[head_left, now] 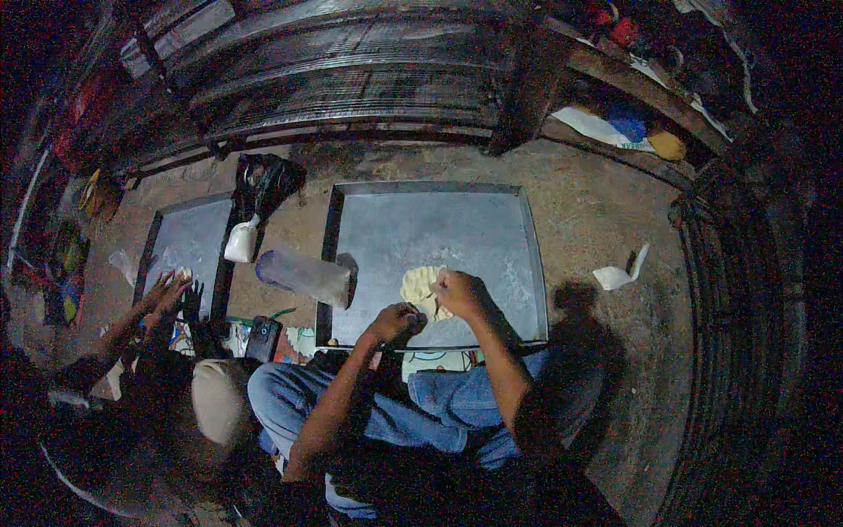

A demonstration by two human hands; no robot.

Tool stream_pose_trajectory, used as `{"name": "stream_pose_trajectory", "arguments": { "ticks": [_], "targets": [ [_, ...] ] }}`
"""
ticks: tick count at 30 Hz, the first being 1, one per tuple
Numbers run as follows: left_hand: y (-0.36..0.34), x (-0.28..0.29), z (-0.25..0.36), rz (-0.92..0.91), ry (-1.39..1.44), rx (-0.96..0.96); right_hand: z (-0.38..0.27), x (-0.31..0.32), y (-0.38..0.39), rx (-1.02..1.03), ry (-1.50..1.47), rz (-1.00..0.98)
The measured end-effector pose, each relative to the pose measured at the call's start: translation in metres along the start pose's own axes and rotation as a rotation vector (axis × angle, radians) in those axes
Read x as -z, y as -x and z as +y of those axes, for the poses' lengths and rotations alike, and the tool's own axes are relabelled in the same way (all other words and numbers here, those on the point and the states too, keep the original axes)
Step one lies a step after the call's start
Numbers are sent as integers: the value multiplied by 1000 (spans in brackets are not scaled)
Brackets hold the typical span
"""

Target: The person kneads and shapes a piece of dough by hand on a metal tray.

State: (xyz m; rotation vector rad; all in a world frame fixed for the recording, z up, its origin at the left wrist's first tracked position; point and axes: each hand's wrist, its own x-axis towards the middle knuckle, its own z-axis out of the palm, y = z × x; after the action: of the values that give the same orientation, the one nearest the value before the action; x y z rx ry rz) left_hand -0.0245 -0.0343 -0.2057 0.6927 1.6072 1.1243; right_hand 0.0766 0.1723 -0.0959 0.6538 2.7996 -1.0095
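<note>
A pale yellow sheet of flattened dough (416, 286) with an uneven edge lies on a large metal tray (378, 224) in front of me. My right hand (462, 295) is closed on the dough's right side, fingers pinched at its edge. Just left of the dough's lower edge, my left hand (397, 324) is closed with the fingers drawn together; whatever is in them is hidden. Across the tray's left rim lies a clear, purplish cylinder (303, 276), perhaps a bottle, its shadow falling on the metal.
On the left, another person's hands (167, 294) work over a smaller tray (189, 230). Between the trays are a white powder bag (241, 241), a black plastic bag (266, 184) and a phone (262, 337). Another white bag (615, 277) lies on the floor at right. Wooden shelving (351, 83) stands behind.
</note>
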Motion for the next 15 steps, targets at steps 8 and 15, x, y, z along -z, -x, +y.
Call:
{"name": "stream_pose_trajectory", "arguments": {
  "ticks": [8,15],
  "targets": [
    [-9,6,-10,36,-535,-273,7,-14,3,143,-170,302],
    [-6,-21,1,219,-122,-425,-5,-23,18,190,55,118]
  ]
}}
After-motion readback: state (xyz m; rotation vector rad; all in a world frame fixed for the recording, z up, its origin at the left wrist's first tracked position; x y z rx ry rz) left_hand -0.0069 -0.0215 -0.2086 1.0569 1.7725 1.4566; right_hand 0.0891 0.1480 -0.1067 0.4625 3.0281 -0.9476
